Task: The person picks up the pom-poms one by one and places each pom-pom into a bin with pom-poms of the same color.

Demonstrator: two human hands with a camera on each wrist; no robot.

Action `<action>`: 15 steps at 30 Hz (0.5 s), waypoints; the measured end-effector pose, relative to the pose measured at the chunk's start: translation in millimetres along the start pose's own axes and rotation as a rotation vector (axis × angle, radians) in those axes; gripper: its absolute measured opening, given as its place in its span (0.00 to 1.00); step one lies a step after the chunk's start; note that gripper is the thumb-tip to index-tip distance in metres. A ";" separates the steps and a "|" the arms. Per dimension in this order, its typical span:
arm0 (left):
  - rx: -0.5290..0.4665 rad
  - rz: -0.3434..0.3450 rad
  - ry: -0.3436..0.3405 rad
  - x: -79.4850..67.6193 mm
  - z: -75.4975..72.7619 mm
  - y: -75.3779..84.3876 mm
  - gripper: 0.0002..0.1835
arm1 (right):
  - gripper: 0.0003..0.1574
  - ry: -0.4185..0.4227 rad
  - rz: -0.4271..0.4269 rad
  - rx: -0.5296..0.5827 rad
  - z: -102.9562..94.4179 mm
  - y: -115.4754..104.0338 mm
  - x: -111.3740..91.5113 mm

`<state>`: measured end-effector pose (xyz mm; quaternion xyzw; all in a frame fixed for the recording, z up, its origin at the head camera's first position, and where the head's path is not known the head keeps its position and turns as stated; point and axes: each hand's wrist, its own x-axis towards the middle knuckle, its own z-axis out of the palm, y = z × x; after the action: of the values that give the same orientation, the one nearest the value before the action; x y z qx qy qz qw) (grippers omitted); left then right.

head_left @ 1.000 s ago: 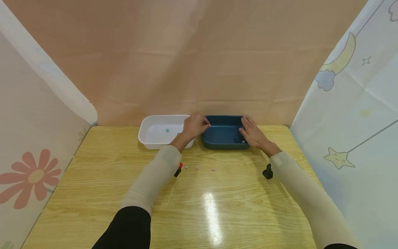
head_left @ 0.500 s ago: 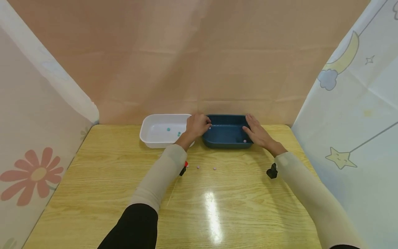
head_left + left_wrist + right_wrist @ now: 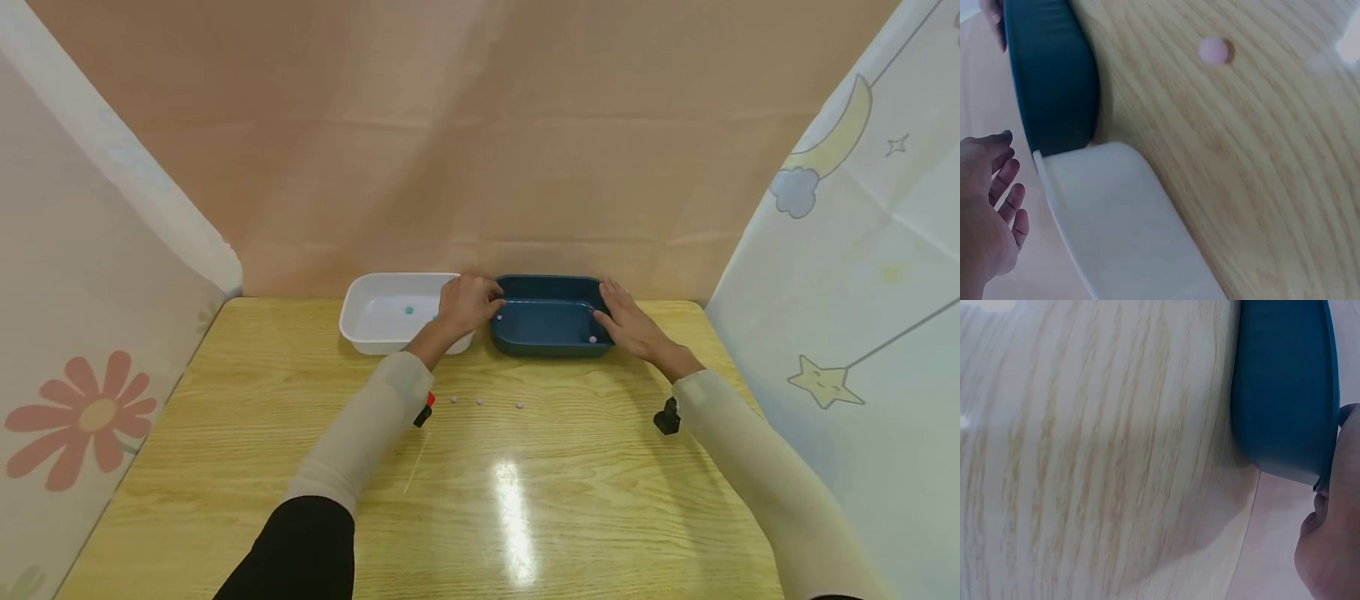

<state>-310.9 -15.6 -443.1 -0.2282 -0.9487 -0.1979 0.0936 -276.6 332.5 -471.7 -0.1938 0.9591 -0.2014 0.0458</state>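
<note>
My left hand [image 3: 467, 302] hovers between the two trays, over the white tray's [image 3: 352, 333] right end. In the left wrist view, its fingers are loosely bent with nothing between them. Just below the fingertips, a small pink ball [image 3: 498, 317] shows at the left end of the dark blue tray [image 3: 551, 352]. Another pink ball [image 3: 593, 339] lies in that tray's front right corner. My right hand [image 3: 633, 327] holds the blue tray's right end, its thumb over the rim and fingers outside. A teal ball [image 3: 408, 310] lies in the white tray; my left hand partly hides another.
Three pink balls lie in a row on the wooden table [image 3: 600, 508], one at the left [image 3: 453, 399], one in the middle [image 3: 480, 402] and one at the right [image 3: 520, 405]. A tan backdrop [image 3: 480, 167] stands behind the trays, and patterned sheets flank the table.
My left hand has let go of the pink ball, which now shows lower, in the blue tray. That hand has drawn slightly left. My right hand has shifted outward at the blue tray's right end.
</note>
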 end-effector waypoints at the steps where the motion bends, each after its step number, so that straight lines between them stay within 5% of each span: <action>1: -0.006 0.000 0.009 -1.2 -2.3 -1.8 0.09 | 0.46 0.000 -0.003 0.000 -0.1 0.4 -0.3; 15: 0.039 0.111 0.042 -26.6 -28.5 -23.1 0.10 | 0.46 -0.028 0.008 -0.012 1.8 5.6 -1.2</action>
<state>-295.9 -57.0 -432.1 -0.2746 -0.9361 -0.1784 0.1286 -277.1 337.0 -475.6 -0.1929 0.9603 -0.1928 0.0587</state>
